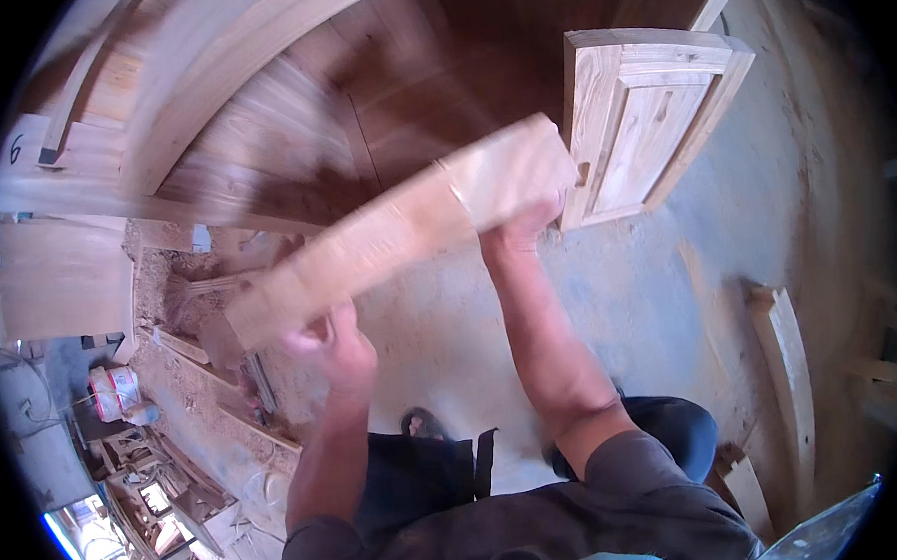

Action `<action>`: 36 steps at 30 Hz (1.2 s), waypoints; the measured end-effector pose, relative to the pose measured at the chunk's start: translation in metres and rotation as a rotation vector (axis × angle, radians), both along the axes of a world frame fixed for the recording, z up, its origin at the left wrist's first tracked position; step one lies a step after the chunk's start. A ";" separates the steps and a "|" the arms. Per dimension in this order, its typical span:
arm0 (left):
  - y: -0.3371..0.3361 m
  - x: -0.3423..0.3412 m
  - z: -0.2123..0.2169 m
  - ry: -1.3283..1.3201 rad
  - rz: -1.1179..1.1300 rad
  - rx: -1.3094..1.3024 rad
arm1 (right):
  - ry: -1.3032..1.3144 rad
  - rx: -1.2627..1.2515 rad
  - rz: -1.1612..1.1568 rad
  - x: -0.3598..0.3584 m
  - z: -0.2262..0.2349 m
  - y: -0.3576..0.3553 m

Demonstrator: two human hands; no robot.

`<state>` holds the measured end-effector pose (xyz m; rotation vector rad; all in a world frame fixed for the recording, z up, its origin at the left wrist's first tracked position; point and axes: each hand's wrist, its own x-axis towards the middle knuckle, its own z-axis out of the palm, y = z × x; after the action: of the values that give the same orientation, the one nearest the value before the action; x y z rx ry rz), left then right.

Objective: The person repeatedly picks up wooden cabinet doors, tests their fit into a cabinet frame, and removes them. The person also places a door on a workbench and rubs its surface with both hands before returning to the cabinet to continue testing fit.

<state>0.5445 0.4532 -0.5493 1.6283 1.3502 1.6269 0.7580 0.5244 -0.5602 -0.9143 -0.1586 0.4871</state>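
Observation:
A long, pale tan box-shaped piece is held up slantwise across the middle, its right end higher in the picture. Motion blurs it, and whether it is wood or cardboard I cannot make out. My left hand grips its lower edge near the left end, thumb and fingers bent. Around the right end, my right hand is closed, with some fingers hidden behind the piece. Beyond it stands a wooden cabinet with a dark brown inside. Its panelled door hangs open just right of my right hand.
A curved timber piece lies on the floor at right. Wood scraps and sawdust spread at lower left, near a white and red bucket. A flat board is at far left. My foot shows below.

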 end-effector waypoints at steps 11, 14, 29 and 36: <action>-0.154 -0.019 0.133 -0.085 -0.653 -0.596 | -0.242 -0.265 0.620 0.031 0.088 -0.082; -0.175 -0.033 0.240 0.027 -0.945 -0.898 | -0.577 -0.344 0.914 0.009 0.146 -0.088; -0.212 -0.048 0.507 -0.033 0.293 -0.835 | -0.949 -0.749 1.268 -0.144 0.300 -0.214; -0.248 -0.108 0.517 -0.085 0.474 -0.677 | 0.304 -1.293 1.739 -0.193 0.335 -0.330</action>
<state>0.4370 0.2050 -0.0328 0.8736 2.0563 1.2224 0.5648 0.1945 -0.2248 -1.7847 -0.3555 2.5289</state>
